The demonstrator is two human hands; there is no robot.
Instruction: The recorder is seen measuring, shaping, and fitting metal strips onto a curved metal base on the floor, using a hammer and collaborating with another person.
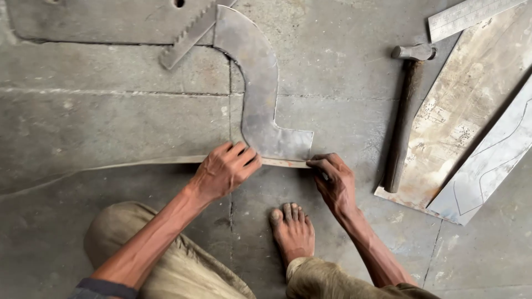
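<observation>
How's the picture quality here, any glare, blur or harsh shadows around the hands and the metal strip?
Head view: soft, even light, no glare; left hand, right hand and metal strip are sharp; faint shadow beside the hammer; slight wide-angle bending at the edges.

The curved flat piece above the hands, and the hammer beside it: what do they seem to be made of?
Curved flat piece: apparently sheet steel, dull grey and unpolished, with thin cut edges. Hammer: grey metal head, probably steel; dark, worn handle, likely wood, though grime leaves this open. Left hand and right hand press a thin strip, seemingly metal too.
</observation>
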